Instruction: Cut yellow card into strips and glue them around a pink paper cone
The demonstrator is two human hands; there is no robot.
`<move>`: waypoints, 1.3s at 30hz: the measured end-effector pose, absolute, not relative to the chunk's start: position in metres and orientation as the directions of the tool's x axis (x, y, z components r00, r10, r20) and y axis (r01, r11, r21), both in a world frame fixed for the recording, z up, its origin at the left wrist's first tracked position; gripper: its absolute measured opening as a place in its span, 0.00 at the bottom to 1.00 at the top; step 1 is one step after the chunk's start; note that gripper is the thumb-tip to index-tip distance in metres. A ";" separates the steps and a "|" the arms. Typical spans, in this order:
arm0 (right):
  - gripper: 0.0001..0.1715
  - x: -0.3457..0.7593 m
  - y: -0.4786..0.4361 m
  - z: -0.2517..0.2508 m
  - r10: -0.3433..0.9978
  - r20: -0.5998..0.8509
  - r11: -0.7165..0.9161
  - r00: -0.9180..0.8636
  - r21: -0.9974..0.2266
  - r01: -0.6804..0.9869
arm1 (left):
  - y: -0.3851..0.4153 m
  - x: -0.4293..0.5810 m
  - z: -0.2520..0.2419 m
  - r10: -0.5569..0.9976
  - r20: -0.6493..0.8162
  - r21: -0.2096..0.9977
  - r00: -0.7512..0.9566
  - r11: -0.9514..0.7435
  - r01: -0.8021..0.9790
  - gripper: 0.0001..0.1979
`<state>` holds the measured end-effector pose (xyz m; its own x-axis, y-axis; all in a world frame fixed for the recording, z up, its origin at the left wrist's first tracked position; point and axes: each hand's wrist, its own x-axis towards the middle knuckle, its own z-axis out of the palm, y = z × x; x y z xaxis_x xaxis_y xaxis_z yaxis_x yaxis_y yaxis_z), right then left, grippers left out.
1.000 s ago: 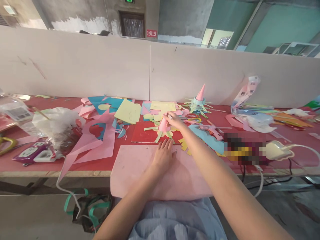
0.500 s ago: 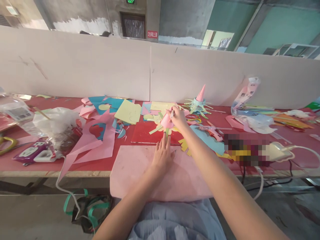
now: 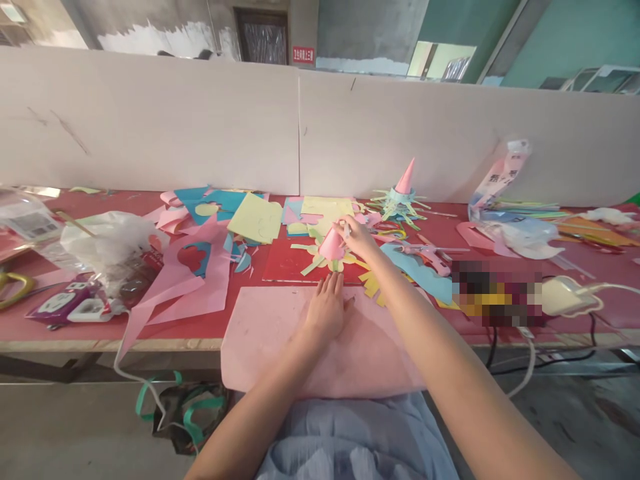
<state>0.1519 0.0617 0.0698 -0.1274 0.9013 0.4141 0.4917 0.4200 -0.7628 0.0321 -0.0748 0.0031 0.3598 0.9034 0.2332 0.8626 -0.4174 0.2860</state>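
A pink paper cone [image 3: 331, 245] stands on a red board [image 3: 284, 260], with yellow petal shapes and pale green strips [image 3: 314, 265] spread around its base. My right hand [image 3: 357, 237] is closed in a pinch beside the cone's upper part. Between its fingers shows a small whitish pen-like thing [image 3: 347, 229], mostly covered. My left hand [image 3: 326, 303] lies flat with fingers stretched forward, its fingertips at the front green strip and petals below the cone. A pink mat [image 3: 270, 340] lies under that hand.
Behind stands another pink cone [image 3: 407, 177] with a blue-green fringed base. To the right lie a pink glue gun [image 3: 431, 259], blue paper [image 3: 417, 277] and a white plug [image 3: 560, 297]. Cut pink paper [image 3: 215, 293], a plastic bag [image 3: 107, 243] and yellow-handled scissors [image 3: 17, 288] are left.
My left hand's fingertips have drawn slightly back toward me from the cone's base. My right hand stays pinched near the cone's top. The view has tilted a little downward.
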 end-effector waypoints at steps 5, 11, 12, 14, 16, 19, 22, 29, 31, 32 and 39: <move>0.22 0.156 0.033 0.061 0.840 0.493 0.406 0.227 -0.848 0.340 | -0.075 0.032 0.004 0.904 0.222 0.279 0.364 -0.417 0.865 0.26; 0.23 0.148 0.003 0.017 0.874 0.385 0.320 0.296 -0.915 0.246 | -0.074 0.035 0.003 0.909 0.250 0.272 0.334 -0.396 0.877 0.27; 0.22 0.147 0.003 0.013 0.883 0.366 0.304 0.293 -0.923 0.234 | -0.074 0.035 0.003 0.910 0.252 0.273 0.330 -0.394 0.878 0.27; 0.20 0.147 0.005 0.009 0.899 0.342 0.291 0.274 -0.933 0.211 | -0.074 0.035 0.002 0.912 0.252 0.276 0.322 -0.387 0.880 0.27; 0.19 0.148 0.007 0.009 0.907 0.345 0.298 0.240 -0.931 0.213 | -0.074 0.035 0.002 0.914 0.253 0.279 0.317 -0.382 0.881 0.26; 0.20 0.149 0.006 0.010 0.900 0.382 0.327 0.210 -0.909 0.257 | -0.074 0.034 0.002 0.915 0.254 0.276 0.313 -0.379 0.883 0.26; 0.20 0.149 0.005 0.009 0.909 0.378 0.320 0.173 -0.901 0.292 | -0.074 0.034 0.003 0.916 0.250 0.271 0.315 -0.378 0.885 0.25; 0.19 0.148 0.007 0.002 0.909 0.402 0.333 0.112 -0.859 0.388 | -0.074 0.035 0.004 0.915 0.254 0.275 0.312 -0.378 0.884 0.25; 0.18 0.149 0.008 0.000 0.906 0.409 0.332 0.108 -0.845 0.420 | -0.074 0.035 0.003 0.916 0.254 0.279 0.311 -0.378 0.883 0.25; 0.18 0.149 0.008 -0.001 0.910 0.401 0.322 0.106 -0.843 0.430 | -0.074 0.035 0.003 0.916 0.254 0.280 0.312 -0.378 0.882 0.25; 0.16 0.150 0.005 0.003 0.926 0.365 0.304 0.100 -0.874 0.379 | -0.074 0.034 0.003 0.914 0.258 0.284 0.312 -0.380 0.880 0.25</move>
